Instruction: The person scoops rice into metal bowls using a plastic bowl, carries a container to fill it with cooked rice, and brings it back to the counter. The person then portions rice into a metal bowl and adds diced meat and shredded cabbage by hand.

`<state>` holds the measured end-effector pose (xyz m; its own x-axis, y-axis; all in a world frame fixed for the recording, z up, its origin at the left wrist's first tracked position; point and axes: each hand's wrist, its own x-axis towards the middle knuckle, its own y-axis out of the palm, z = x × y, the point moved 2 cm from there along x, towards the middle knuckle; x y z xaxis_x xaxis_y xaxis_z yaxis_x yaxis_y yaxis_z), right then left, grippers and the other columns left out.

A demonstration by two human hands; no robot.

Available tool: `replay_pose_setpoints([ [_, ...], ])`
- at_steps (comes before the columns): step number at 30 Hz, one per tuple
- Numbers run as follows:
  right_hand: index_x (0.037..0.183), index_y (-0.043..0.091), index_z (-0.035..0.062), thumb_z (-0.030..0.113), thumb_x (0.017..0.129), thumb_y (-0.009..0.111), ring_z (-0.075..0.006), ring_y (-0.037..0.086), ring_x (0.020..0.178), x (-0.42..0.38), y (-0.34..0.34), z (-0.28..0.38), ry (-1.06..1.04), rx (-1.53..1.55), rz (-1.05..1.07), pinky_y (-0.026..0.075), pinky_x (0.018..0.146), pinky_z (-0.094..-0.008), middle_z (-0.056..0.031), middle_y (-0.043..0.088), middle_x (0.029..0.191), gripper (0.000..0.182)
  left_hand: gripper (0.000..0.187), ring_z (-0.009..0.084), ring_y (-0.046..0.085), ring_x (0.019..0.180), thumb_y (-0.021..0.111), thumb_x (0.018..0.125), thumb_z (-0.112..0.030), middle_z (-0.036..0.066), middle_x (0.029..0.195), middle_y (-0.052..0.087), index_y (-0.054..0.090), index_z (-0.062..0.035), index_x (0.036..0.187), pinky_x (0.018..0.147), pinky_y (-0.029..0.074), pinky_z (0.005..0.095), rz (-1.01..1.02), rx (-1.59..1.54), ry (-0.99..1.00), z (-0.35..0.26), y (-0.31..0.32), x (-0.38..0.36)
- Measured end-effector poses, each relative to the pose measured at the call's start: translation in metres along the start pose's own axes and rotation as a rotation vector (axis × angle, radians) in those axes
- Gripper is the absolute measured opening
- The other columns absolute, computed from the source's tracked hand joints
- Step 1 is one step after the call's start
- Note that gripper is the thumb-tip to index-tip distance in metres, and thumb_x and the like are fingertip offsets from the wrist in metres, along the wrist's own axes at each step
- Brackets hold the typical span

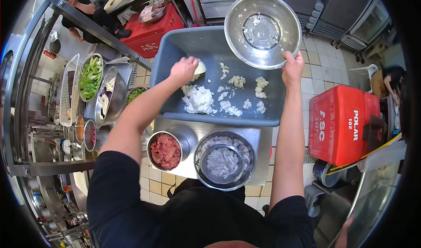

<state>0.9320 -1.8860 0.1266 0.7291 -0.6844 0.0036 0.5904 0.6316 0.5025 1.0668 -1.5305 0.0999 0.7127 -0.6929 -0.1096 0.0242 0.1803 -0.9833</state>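
My right hand (292, 67) grips the rim of a metal colander (287, 17), tilted over the right part of a large grey tub (175, 39). White grains cling to the colander's inside. Over the tub's left part, my left hand (184, 70) is closed around a small pale bowl (200, 68), partly hidden by the fingers. Below that hand, a mound of white rice (198, 99) lies on the tub floor. Smaller clumps of rice (237, 81) are scattered to its right.
Nearer me, a metal pot of raw meat (165, 151) stands beside a colander of raw shrimp (222, 161). Sliced green peppers (91, 77) fill a colander at left. Red cool boxes stand at right (335, 125) and behind the tub (153, 37). Other people (390, 83) are at both sides.
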Motion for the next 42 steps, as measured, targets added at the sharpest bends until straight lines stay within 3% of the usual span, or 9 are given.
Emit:
replay_pose_setpoints([
  [7,0.094,0.063,0.0016,-0.003,0.079,0.057,-0.0092,0.060,0.078,-0.001,-0.008,-0.007,-0.134,-0.080,0.072,0.048,0.070,-0.0245,-0.0027,0.066,0.088,0.017,0.037,0.0398,0.060,0.102,0.062,0.079,-0.014,0.025,0.107,0.062,0.051,0.0023,0.111,0.086,0.049,0.0470,0.410,-0.222,-0.218,-0.014,0.000,-0.071],
  [11,0.090,0.062,0.0029,-0.004,0.078,0.056,-0.0112,0.061,0.062,-0.004,-0.009,-0.001,-0.017,-0.038,0.032,0.049,0.048,-0.0256,-0.0047,0.065,0.084,0.015,0.041,0.0399,0.061,0.105,0.059,0.081,-0.015,0.026,0.110,0.062,0.048,0.0032,0.117,0.090,0.049,0.0456,0.389,-0.413,-0.490,-0.042,-0.001,-0.082],
  [15,0.092,0.059,0.0027,-0.005,0.077,0.056,-0.0143,0.063,0.057,0.000,-0.011,0.002,-0.001,0.195,0.019,0.051,0.042,-0.0284,-0.0075,0.065,0.083,0.017,0.044,0.0405,0.061,0.105,0.057,0.082,-0.014,0.027,0.108,0.063,0.045,0.0041,0.120,0.092,0.049,0.0456,0.378,-0.665,-0.682,-0.101,0.016,-0.050],
  [19,0.096,0.056,0.0024,-0.007,0.077,0.055,-0.0172,0.064,0.062,0.001,-0.014,0.001,-0.003,0.328,0.008,0.054,0.046,-0.0311,-0.0082,0.064,0.084,0.021,0.049,0.0410,0.064,0.098,0.059,0.080,-0.014,0.029,0.104,0.063,0.043,0.0060,0.122,0.086,0.053,0.0459,0.167,-0.673,-0.466,-0.190,0.025,-0.006],
  [26,0.097,0.058,0.0001,-0.005,0.076,0.056,-0.0183,0.065,0.064,0.007,-0.014,-0.001,-0.009,0.351,0.039,0.056,0.051,-0.0321,-0.0084,0.064,0.085,0.022,0.049,0.0336,0.068,0.087,0.049,0.077,-0.001,0.023,0.109,0.063,0.051,-0.0013,0.126,0.058,0.060,0.0419,0.358,-1.073,-0.296,-0.200,0.025,0.030],
  [35,0.118,0.041,0.0020,-0.002,0.075,0.056,-0.0158,0.059,0.083,0.004,-0.012,-0.003,-0.128,0.036,-0.006,0.052,0.060,-0.0286,-0.0095,0.056,0.104,0.047,0.059,0.0330,0.068,0.087,0.046,0.068,0.009,0.019,0.105,0.064,0.050,0.0009,0.126,0.064,0.060,0.0468,0.718,-1.581,-0.325,-0.176,0.050,0.028],
  [36,0.119,0.037,0.0019,-0.001,0.074,0.056,-0.0168,0.056,0.092,-0.001,-0.010,0.002,-0.066,-0.008,0.011,0.050,0.075,-0.0289,-0.0106,0.052,0.108,0.049,0.059,0.0333,0.068,0.086,0.047,0.066,0.010,0.019,0.104,0.064,0.051,0.0023,0.124,0.064,0.060,0.0475,0.745,-1.621,-0.339,-0.170,0.052,0.026],
  [39,0.118,0.038,0.0010,0.000,0.074,0.055,-0.0177,0.053,0.097,0.006,-0.013,-0.010,-0.173,-0.071,-0.005,0.046,0.086,-0.0296,-0.0114,0.051,0.110,0.047,0.056,0.0340,0.068,0.086,0.049,0.063,0.010,0.020,0.101,0.063,0.052,0.0067,0.118,0.067,0.059,0.0479,0.851,-1.769,-0.346,-0.140,0.074,0.024],
  [42,0.119,0.038,-0.0007,0.002,0.075,0.055,-0.0203,0.051,0.103,0.005,-0.011,-0.009,-0.218,-0.219,-0.010,0.041,0.094,-0.0315,-0.0135,0.051,0.112,0.047,0.051,0.0313,0.067,0.087,0.052,0.061,0.011,0.018,0.099,0.063,0.054,0.0064,0.112,0.073,0.058,0.0436,0.725,-1.851,-0.347,-0.097,0.076,-0.005],
])
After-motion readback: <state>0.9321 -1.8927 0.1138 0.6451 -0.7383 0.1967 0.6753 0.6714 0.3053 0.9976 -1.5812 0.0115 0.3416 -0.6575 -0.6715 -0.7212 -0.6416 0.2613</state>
